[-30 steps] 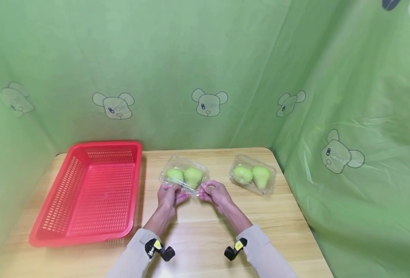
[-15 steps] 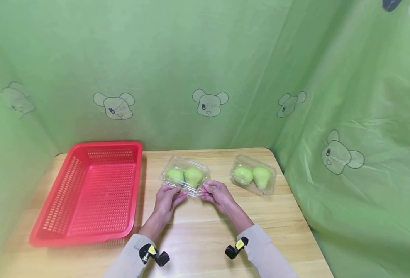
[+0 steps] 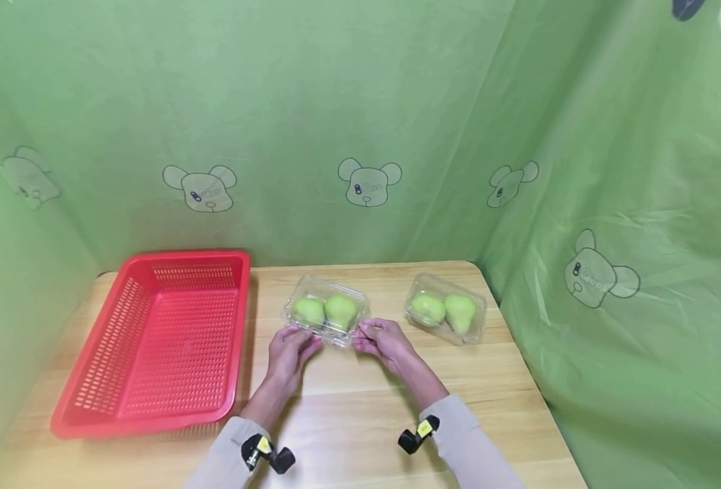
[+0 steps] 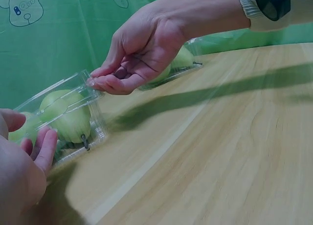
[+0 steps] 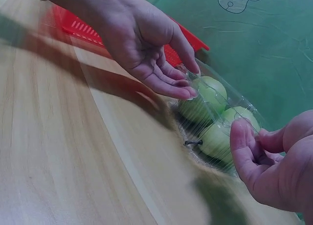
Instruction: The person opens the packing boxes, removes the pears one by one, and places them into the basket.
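Observation:
A clear plastic clamshell box (image 3: pixel 351 293) with two green pears (image 3: pixel 340 312) inside lies on the table before me. My right hand (image 3: pixel 385 341) pinches the front right corner of the box between thumb and fingertips, plain in the left wrist view. My left hand (image 3: pixel 288 354) is at the front left corner; its fingers (image 5: pixel 168 87) are extended, thumb and fingertips apart at the box edge. Whether they press the plastic is hard to tell. In the left wrist view, a pear (image 4: pixel 68 115) with a dark stem shows through the box wall between both hands.
A red plastic basket (image 3: pixel 238 339) stands on the left of the wooden table (image 3: pixel 360 421). To the right lies a second clear box (image 3: pixel 473 333) with two green pears. Green curtains (image 3: pixel 287 102) hang behind and at both sides.
My left hand has shifted slightly left along the box's front edge, its fingers drawing away from the middle. The right hand keeps its pinch at the corner. The box has barely moved.

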The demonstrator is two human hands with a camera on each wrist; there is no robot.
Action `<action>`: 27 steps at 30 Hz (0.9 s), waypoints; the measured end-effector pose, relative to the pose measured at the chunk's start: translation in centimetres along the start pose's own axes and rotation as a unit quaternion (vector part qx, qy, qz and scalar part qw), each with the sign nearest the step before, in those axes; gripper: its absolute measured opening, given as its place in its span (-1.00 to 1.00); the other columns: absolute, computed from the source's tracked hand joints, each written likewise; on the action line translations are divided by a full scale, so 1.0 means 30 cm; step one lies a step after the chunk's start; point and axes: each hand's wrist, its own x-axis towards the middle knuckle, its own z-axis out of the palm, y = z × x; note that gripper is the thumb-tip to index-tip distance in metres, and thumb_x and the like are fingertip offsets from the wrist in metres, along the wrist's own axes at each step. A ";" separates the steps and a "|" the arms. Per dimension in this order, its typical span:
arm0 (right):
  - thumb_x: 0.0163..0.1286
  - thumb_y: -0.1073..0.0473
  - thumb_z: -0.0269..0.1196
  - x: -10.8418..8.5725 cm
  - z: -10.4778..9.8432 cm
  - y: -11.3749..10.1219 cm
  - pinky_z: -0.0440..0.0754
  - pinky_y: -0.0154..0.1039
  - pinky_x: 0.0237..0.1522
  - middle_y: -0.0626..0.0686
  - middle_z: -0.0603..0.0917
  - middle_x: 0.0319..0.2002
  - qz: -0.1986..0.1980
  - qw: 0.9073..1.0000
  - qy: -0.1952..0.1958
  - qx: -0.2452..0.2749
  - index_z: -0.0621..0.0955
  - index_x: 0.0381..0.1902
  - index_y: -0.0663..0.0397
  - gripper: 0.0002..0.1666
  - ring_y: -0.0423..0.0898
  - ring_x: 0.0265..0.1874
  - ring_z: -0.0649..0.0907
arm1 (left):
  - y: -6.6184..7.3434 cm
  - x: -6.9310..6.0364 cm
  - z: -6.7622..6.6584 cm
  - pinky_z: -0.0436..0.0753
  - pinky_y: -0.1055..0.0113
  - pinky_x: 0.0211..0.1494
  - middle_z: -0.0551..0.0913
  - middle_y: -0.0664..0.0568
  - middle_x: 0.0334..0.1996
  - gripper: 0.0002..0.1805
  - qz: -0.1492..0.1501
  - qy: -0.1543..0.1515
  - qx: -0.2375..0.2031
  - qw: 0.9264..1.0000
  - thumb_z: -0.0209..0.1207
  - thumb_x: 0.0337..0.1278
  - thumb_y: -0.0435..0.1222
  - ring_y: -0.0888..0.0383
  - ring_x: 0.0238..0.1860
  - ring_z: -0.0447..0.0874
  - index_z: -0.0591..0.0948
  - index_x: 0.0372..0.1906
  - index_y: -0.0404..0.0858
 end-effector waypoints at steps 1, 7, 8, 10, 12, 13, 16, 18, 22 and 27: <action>0.57 0.35 0.10 0.000 -0.001 -0.001 0.86 -0.32 -0.15 0.09 0.74 -0.31 -0.001 1.000 -0.001 -0.002 0.56 0.15 0.45 -0.69 -0.13 -0.38 0.76 | -0.001 -0.001 -0.002 0.81 0.18 0.20 0.66 -0.08 -0.18 -0.55 0.002 -0.001 -0.001 1.000 0.20 0.33 -0.51 0.10 -0.15 0.77 0.30 0.21 -0.40; 0.56 0.37 0.10 0.004 -0.003 -0.012 0.84 -0.37 -0.23 0.07 0.74 -0.37 -0.010 1.000 -0.007 -0.003 0.56 0.12 0.52 -0.69 -0.16 -0.41 0.74 | -0.002 0.002 -0.014 0.81 0.19 0.20 0.64 -0.09 -0.10 -0.53 0.005 0.006 -0.008 1.000 0.17 0.35 -0.49 0.08 -0.10 0.74 0.30 0.27 -0.38; 0.56 0.37 0.10 0.004 -0.003 -0.014 0.84 -0.37 -0.24 0.07 0.74 -0.38 -0.012 1.000 -0.006 -0.003 0.56 0.12 0.53 -0.69 -0.16 -0.42 0.74 | -0.001 0.003 -0.015 0.81 0.19 0.20 0.65 -0.09 -0.10 -0.53 0.004 0.009 -0.009 1.000 0.16 0.36 -0.48 0.08 -0.10 0.75 0.30 0.27 -0.37; 0.56 0.37 0.11 0.004 -0.003 -0.019 0.83 -0.39 -0.27 0.09 0.74 -0.38 -0.015 1.000 -0.001 -0.006 0.56 0.11 0.55 -0.68 -0.16 -0.43 0.73 | 0.002 0.005 -0.016 0.81 0.19 0.20 0.64 -0.08 -0.10 -0.55 0.006 0.015 -0.003 1.000 0.16 0.39 -0.45 0.08 -0.11 0.75 0.30 0.27 -0.38; 0.55 0.37 0.12 0.002 -0.003 -0.027 0.82 -0.39 -0.30 0.11 0.74 -0.37 -0.018 1.000 0.006 -0.011 0.56 0.11 0.56 -0.68 -0.17 -0.44 0.72 | 0.006 0.009 -0.016 0.81 0.18 0.21 0.64 -0.07 -0.12 -0.58 0.008 0.024 -0.003 1.000 0.15 0.42 -0.42 0.08 -0.13 0.75 0.30 0.24 -0.37; 0.55 0.37 0.12 0.002 -0.004 -0.031 0.82 -0.40 -0.30 0.11 0.74 -0.37 -0.020 1.000 0.010 -0.014 0.56 0.11 0.57 -0.68 -0.17 -0.45 0.72 | 0.008 0.011 -0.016 0.81 0.17 0.21 0.64 -0.07 -0.12 -0.61 0.010 0.029 -0.002 1.000 0.15 0.44 -0.40 0.09 -0.14 0.75 0.31 0.23 -0.37; 0.54 0.38 0.13 0.000 -0.006 -0.045 0.80 -0.42 -0.33 0.11 0.74 -0.37 -0.025 0.999 0.021 -0.022 0.55 0.12 0.60 -0.66 -0.18 -0.46 0.71 | 0.019 0.018 -0.012 0.81 0.16 0.20 0.64 -0.05 -0.15 -0.66 0.014 0.044 -0.004 0.999 0.15 0.47 -0.35 0.12 -0.19 0.76 0.34 0.17 -0.35; 0.54 0.40 0.12 -0.002 -0.005 -0.052 0.79 -0.43 -0.35 0.09 0.74 -0.40 -0.030 0.999 0.028 -0.026 0.54 0.13 0.62 -0.66 -0.19 -0.48 0.71 | 0.026 0.020 -0.010 0.82 0.17 0.18 0.65 -0.05 -0.15 -0.67 0.012 0.054 -0.005 0.998 0.15 0.49 -0.31 0.14 -0.22 0.77 0.36 0.16 -0.33; 0.53 0.42 0.10 -0.003 -0.003 -0.056 0.78 -0.44 -0.38 0.13 0.73 -0.38 -0.043 0.998 0.040 -0.023 0.51 0.17 0.65 -0.63 -0.20 -0.48 0.70 | 0.032 0.020 -0.007 0.83 0.19 0.14 0.66 -0.04 -0.16 -0.64 0.007 0.071 -0.004 0.997 0.18 0.50 -0.22 0.17 -0.27 0.79 0.38 0.16 -0.31; 0.50 0.43 0.14 0.005 0.000 -0.059 0.77 -0.42 -0.41 0.28 0.75 -0.27 -0.071 0.995 0.069 -0.028 0.45 0.28 0.56 -0.55 -0.16 -0.46 0.70 | 0.024 0.020 -0.006 0.85 0.19 0.08 0.67 -0.08 -0.17 -0.61 0.006 0.076 -0.005 0.997 0.17 0.50 -0.20 0.17 -0.30 0.80 0.40 0.20 -0.35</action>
